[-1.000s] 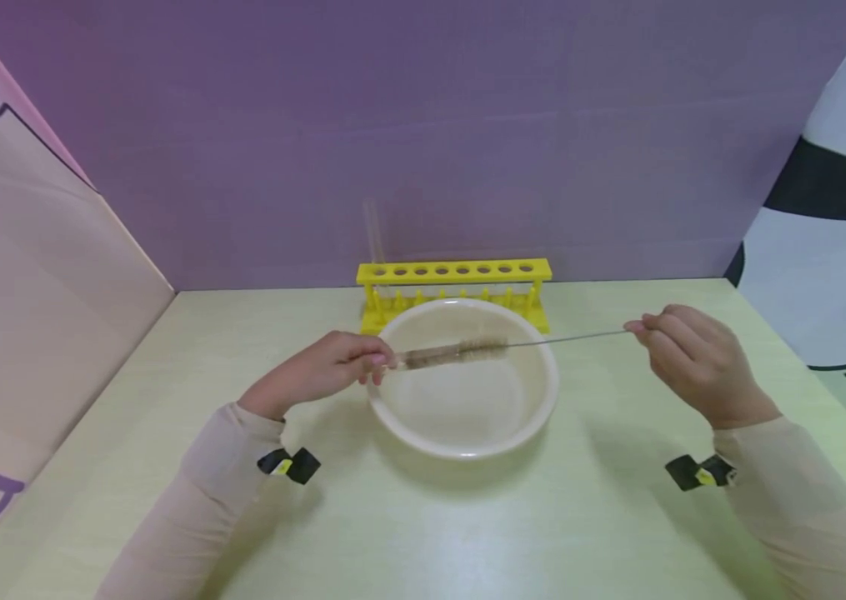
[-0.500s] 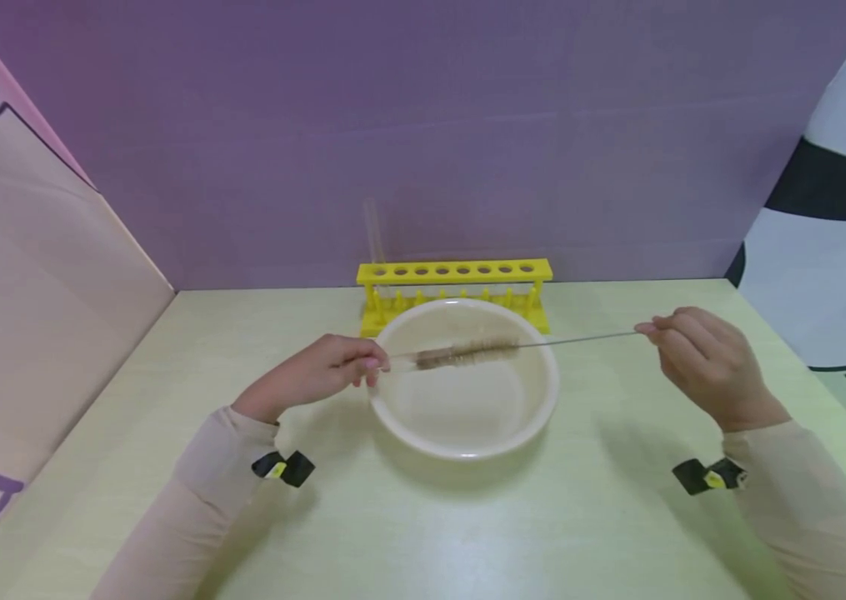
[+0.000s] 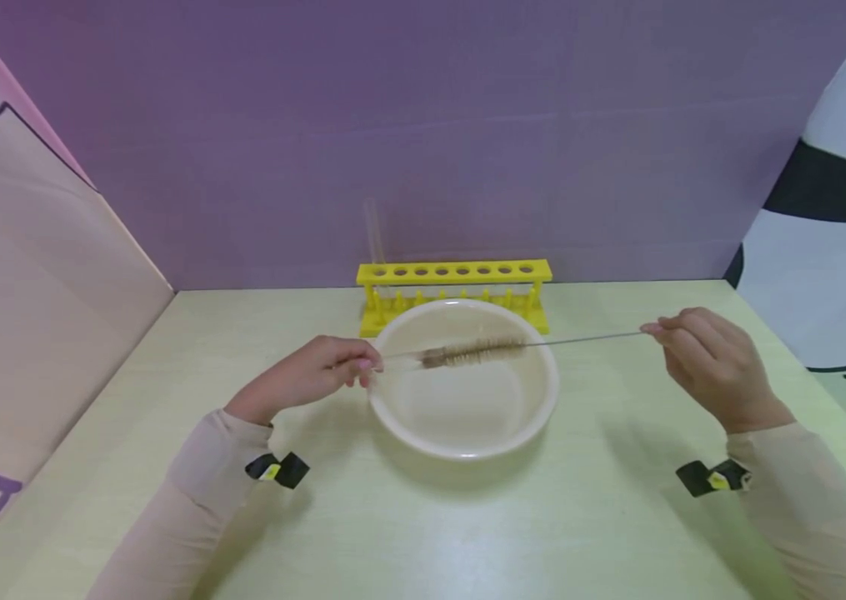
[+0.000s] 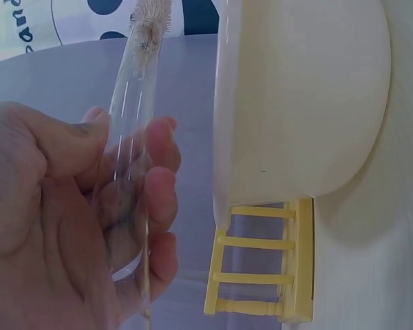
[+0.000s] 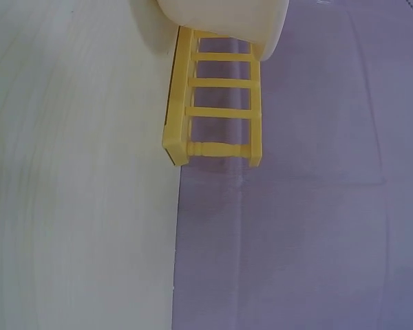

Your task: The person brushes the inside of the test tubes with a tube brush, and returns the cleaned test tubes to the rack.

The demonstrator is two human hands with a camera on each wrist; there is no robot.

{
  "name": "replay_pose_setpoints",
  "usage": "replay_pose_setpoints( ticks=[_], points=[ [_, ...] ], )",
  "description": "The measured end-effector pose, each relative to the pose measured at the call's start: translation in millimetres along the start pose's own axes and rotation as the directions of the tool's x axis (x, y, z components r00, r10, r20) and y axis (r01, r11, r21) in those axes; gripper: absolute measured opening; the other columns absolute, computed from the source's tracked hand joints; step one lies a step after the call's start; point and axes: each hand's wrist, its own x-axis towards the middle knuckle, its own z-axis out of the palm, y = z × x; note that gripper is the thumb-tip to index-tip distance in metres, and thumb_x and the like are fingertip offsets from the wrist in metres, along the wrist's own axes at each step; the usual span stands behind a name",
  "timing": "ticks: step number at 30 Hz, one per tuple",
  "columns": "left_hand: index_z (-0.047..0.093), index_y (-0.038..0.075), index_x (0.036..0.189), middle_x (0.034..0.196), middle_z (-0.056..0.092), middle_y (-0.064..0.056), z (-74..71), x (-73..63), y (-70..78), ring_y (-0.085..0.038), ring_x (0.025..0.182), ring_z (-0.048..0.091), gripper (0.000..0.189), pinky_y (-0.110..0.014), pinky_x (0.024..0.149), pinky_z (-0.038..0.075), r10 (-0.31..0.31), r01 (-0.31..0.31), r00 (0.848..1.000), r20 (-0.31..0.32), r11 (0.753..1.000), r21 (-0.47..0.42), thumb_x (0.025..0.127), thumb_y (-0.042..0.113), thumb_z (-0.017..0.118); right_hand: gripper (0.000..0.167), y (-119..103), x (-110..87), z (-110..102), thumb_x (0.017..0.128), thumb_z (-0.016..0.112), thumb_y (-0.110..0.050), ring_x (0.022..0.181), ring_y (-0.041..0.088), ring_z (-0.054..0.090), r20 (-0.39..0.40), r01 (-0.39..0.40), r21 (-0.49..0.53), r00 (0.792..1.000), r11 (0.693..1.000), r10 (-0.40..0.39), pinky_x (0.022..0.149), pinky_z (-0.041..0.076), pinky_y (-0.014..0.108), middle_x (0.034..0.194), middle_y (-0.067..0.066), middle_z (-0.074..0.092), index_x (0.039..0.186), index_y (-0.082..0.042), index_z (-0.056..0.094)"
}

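Observation:
My left hand [image 3: 310, 375] holds a clear glass test tube [image 4: 132, 103] between thumb and fingers, its mouth toward the right. A test tube brush [image 3: 478, 351] with tan bristles has its tip in the tube's mouth end, while most of the bristles show outside. My right hand [image 3: 718, 362] pinches the far end of the brush's thin wire handle [image 3: 588, 338]. Tube and brush lie nearly level over a cream basin [image 3: 463, 454]. The right wrist view shows neither the right hand nor the brush.
Behind the basin stands a yellow test tube rack [image 3: 455, 272], its lower part partly hidden by the rim. Another clear test tube [image 3: 373, 233] stands upright in the rack's leftmost hole. A purple backdrop [image 3: 453, 142] rises at the table's back edge.
My right hand has moved a little right, drawing the brush partly out of the tube, so more bristles show. My left hand has shifted slightly left with the tube.

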Motion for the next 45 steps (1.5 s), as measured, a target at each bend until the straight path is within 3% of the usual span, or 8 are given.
replay_pose_setpoints(
  ticks=[5,16,21,26,36,45],
  points=[
    [0.063,0.005,0.11,0.089,0.066,0.0,-0.3,-1.4,-3.5,-0.016,0.079,0.057,0.02,-0.031,0.067,0.049,-0.002,0.002,1.0,0.004,1.0,0.011,0.099,0.011,0.047,0.031,1,-2.0,-1,0.097,0.047,-0.008,0.05,0.028,0.043,0.007,-0.001,-0.001,1.0,1.0,0.001,0.049,0.036,0.034,0.061,0.016,0.051,0.07,0.005,0.054],
    [0.064,0.009,0.104,0.083,0.062,0.002,-1.5,-6.1,-11.6,-0.015,0.077,0.056,0.017,-0.03,0.065,0.047,-0.014,0.014,1.0,-0.011,1.0,0.019,0.099,0.011,0.047,0.033,4,-7.4,-1,0.097,0.047,-0.009,0.05,0.029,0.043,0.018,-0.029,0.009,0.999,1.0,0.029,0.049,0.036,0.033,0.06,0.015,0.05,0.068,0.005,0.052],
    [0.063,0.007,0.103,0.083,0.062,-0.005,-3.1,-9.0,-15.3,-0.017,0.078,0.055,0.017,-0.029,0.066,0.047,-0.019,0.02,1.0,-0.019,1.0,0.023,0.099,0.011,0.048,0.036,7,-11.0,-5,0.099,0.045,-0.013,0.052,0.029,0.046,0.075,-0.053,-0.012,0.996,0.999,0.054,0.051,0.038,0.033,0.061,0.016,0.051,0.068,0.004,0.052],
    [0.063,0.006,0.106,0.083,0.062,-0.001,-5.2,-11.4,-18.0,-0.018,0.078,0.055,0.018,-0.031,0.068,0.048,-0.02,0.022,0.999,-0.029,0.999,0.047,0.099,0.012,0.048,0.036,11,-15.4,-7,0.1,0.044,-0.015,0.053,0.027,0.046,0.125,-0.063,-0.017,0.99,0.998,0.065,0.051,0.038,0.031,0.062,0.014,0.05,0.072,0.005,0.055],
    [0.062,0.005,0.108,0.088,0.064,-0.001,-10.8,-7.7,-17.2,-0.017,0.081,0.056,0.017,-0.033,0.074,0.05,-0.013,0.021,0.994,-0.106,0.997,0.077,0.097,0.008,0.049,0.041,17,-22.6,-6,0.102,0.04,-0.021,0.056,0.02,0.046,0.262,-0.056,-0.021,0.963,0.998,0.059,0.053,0.041,0.026,0.065,0.01,0.049,0.071,0.003,0.053],
    [0.059,0.004,0.117,0.099,0.066,-0.008,-12.5,2.4,-5.9,-0.02,0.088,0.061,0.022,-0.034,0.071,0.05,-0.004,0.018,0.969,-0.246,0.998,0.053,0.098,0.008,0.049,0.043,15,-25.4,4,0.104,0.034,-0.023,0.058,0.017,0.046,0.381,-0.055,-0.026,0.923,0.998,0.061,0.051,0.042,0.026,0.067,0.007,0.047,0.071,-0.001,0.05]
  ],
)
